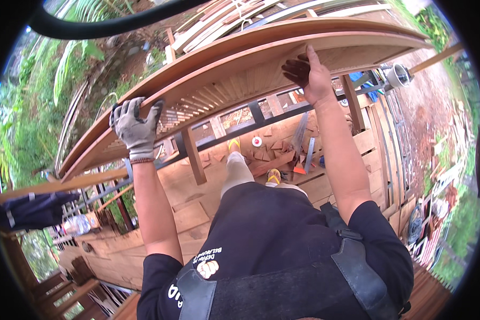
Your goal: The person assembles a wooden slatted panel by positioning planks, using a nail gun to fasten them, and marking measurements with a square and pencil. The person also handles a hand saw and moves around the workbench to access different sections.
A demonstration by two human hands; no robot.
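A long brown wooden louvered panel stands tilted on edge in front of me, its slats showing on the left part. Behind it runs a second wooden edge; I cannot tell whether that is another panel. My left hand, in a grey work glove, is closed over the panel's near top edge toward its left end. Farther right, my right hand rests against the panel's face, with its thumb pointing up and its fingers stretched out. Those fingers look dark, and their tips are hard to make out.
Wooden offcuts, a handsaw and a metal square with an orange handle lie by my feet on the plank floor. A dark rail and wooden posts stand below the panel. Stacked timber lies beyond.
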